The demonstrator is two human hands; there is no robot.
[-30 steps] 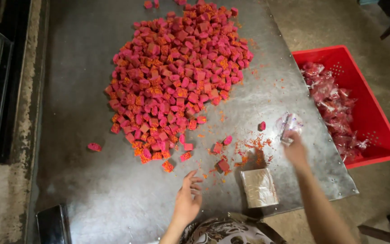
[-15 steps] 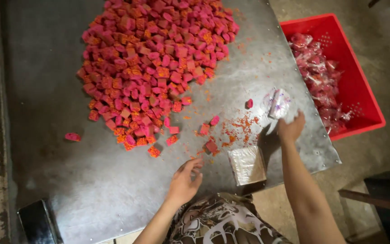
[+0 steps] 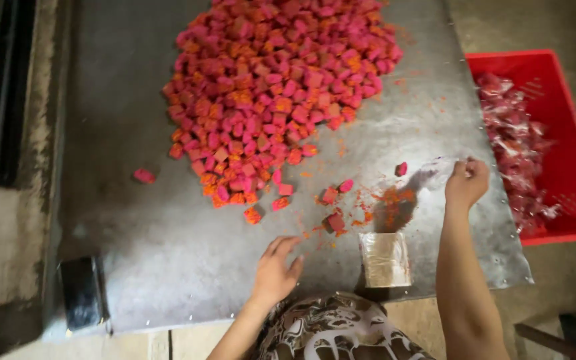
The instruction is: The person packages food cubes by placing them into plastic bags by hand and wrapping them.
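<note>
This looks like a small sweet-packing workshop. A worn sheet-metal table (image 3: 168,267) carries a big heap of pink and orange cubes (image 3: 281,87), with a stack of clear wrappers (image 3: 385,259) at its near edge. A red plastic crate (image 3: 568,133) of wrapped pieces stands beside it on a bare concrete floor (image 3: 1,253).

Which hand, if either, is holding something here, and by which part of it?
The right hand pinches a clear wrapper at its right end; the left hand holds nothing.

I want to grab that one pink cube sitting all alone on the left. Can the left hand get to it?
Probably yes. The lone pink cube sits on bare metal table, and nothing lies between it and the left hand.
</note>
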